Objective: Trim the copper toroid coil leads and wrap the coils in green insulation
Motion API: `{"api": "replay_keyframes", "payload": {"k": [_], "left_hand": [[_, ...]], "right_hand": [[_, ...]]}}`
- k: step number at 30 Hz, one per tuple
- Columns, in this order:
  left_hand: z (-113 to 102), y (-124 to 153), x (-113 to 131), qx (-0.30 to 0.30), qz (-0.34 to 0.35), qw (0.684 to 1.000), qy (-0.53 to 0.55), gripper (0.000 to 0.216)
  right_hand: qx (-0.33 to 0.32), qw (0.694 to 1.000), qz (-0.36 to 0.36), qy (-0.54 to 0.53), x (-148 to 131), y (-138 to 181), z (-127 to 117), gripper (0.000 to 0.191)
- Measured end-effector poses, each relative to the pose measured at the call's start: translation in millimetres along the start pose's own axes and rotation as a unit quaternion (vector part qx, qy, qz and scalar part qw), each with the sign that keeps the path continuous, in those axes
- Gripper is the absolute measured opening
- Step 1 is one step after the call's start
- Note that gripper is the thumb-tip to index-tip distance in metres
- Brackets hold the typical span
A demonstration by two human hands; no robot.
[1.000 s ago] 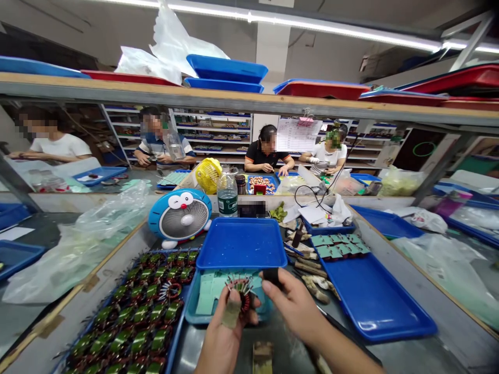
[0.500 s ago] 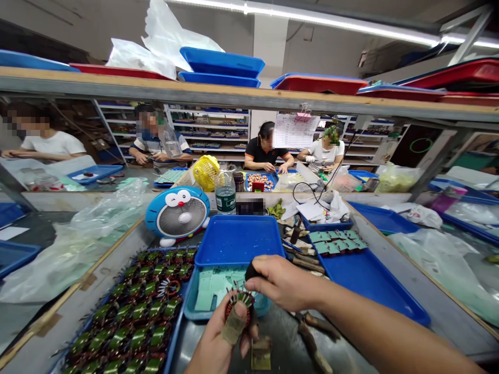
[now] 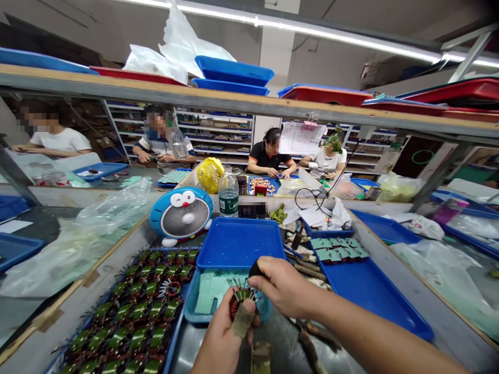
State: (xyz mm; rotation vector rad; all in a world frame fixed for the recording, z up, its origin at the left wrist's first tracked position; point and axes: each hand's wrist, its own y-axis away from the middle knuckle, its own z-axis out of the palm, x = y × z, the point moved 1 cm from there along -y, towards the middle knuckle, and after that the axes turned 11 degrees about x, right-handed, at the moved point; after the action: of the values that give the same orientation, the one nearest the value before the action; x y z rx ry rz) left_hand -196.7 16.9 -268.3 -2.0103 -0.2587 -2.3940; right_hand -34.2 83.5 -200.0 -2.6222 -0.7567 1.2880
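Observation:
My left hand (image 3: 223, 335) is closed round a wire-wound toroidal coil (image 3: 235, 305), red-brown with a green middle, its wire leads pointing up. A greenish-brown wrap covers the thumb, which presses on the coil's near side. Just right of the leads, my right hand (image 3: 286, 285) is closed in a pinch. Something black (image 3: 255, 270) shows at its fingertips; whether it is a finger cover or a held piece, I cannot tell. Behind both hands lies a teal tray (image 3: 189, 310) of pale green sheets. To the left, a blue tray (image 3: 177, 332) bears rows of similar coils.
A blue tray (image 3: 241, 241) rests behind the teal one. On the right, another blue tray (image 3: 378, 293) has green-topped parts at its far end. Worn tools (image 3: 310, 348) lie by my right forearm. A cartoon fan (image 3: 181, 215) and a bottle (image 3: 228, 197) stand behind. Co-workers sit across.
The view has shifted slightly, with the background lower and to the right. My left hand has turned the coil a little; my right hand stays close to its leads.

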Motion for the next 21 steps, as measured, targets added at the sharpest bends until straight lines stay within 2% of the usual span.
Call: {"api": "replay_keyframes", "payload": {"k": [4,9,14,21], "left_hand": [[0.6,-1.9,4.8,-0.015,0.012,0.999,0.025,0.055],[1.4,-2.4,14.5,0.05,0.037,0.996,0.061,0.054],[-2.9,-2.1,11.6,0.041,0.007,0.997,0.064,0.057],[0.4,4.6,13.0,0.019,-0.046,0.99,0.135,0.052]], "right_hand": [[0.011,0.999,0.006,-0.047,-4.1,-4.9,-1.3,0.032],[0.061,0.99,0.047,-0.12,9.2,2.5,4.5,0.036],[0.092,0.975,0.094,-0.179,28.9,22.3,15.3,0.036],[0.116,0.969,0.103,-0.193,23.0,27.7,15.0,0.033]]}}
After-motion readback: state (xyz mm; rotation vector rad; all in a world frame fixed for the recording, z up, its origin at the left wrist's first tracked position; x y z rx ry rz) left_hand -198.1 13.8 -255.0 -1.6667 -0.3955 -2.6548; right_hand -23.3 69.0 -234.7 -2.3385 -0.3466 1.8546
